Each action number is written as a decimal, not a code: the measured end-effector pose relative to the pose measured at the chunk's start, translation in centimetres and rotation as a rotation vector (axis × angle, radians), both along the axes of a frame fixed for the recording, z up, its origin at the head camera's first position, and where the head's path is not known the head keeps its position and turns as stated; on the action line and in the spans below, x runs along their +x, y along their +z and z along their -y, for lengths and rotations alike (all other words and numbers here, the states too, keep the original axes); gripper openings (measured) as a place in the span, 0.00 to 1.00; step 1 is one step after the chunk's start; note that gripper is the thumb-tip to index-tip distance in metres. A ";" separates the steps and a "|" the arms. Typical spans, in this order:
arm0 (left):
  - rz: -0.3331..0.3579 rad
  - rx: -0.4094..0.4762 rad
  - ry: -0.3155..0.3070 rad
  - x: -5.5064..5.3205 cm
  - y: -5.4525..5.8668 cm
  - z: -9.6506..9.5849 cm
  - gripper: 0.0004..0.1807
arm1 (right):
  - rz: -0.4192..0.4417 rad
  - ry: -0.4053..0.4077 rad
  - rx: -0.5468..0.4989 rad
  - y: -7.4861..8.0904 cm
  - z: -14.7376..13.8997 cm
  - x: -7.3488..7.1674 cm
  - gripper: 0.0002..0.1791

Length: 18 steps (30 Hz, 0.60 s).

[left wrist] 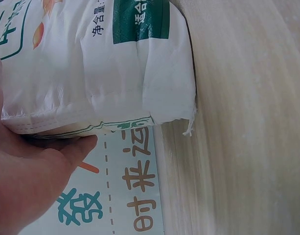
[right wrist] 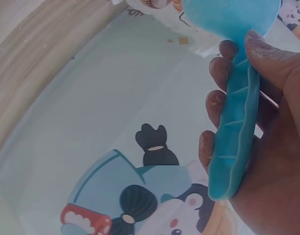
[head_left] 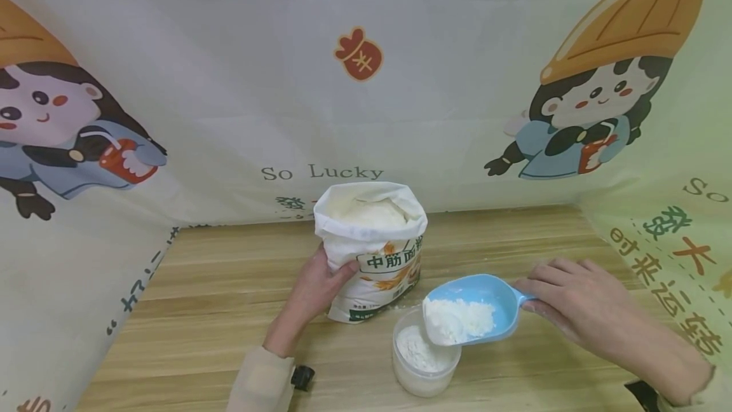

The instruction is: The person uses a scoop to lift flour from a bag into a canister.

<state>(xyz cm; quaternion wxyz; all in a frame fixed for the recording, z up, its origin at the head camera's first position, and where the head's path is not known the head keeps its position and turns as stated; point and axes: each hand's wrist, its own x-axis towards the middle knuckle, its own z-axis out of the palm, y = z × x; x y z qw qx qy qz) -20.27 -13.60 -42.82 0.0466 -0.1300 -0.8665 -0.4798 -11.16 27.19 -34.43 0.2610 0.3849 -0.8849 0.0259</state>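
An open white flour bag (head_left: 372, 272) with its rim rolled outward stands on the table, white flour (head_left: 372, 213) showing inside. My left hand (head_left: 317, 285) grips the bag's left side, the thumb across its front; in the left wrist view the fingers reach round the bag's edge. My right hand (head_left: 577, 304) holds a blue scoop (head_left: 506, 310) by its ribbed handle (right wrist: 235, 122), fingers curled round it and dusted with white. White flour (head_left: 457, 320) lies in the scoop's front half. The scoop's lip overlaps the rim of a clear round tub (head_left: 426, 383) that contains flour.
The wood-grain table (head_left: 229, 310) carries a little spilled flour beside the tub, near the bag's base. A printed cloth backdrop (head_left: 257, 81) rises behind the table and along both sides.
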 end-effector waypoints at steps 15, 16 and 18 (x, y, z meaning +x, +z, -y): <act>-0.006 0.014 -0.019 0.2 0.1 0.1 0.38 | -0.049 -0.001 0.064 1.2 1.2 0.7 0.37; -0.003 0.014 -0.019 0.2 0.2 0.1 0.38 | -0.054 0.001 0.064 1.3 1.3 0.7 0.37; 0.004 0.016 -0.017 0.2 0.2 0.1 0.38 | -0.060 0.004 0.067 1.4 1.4 0.7 0.37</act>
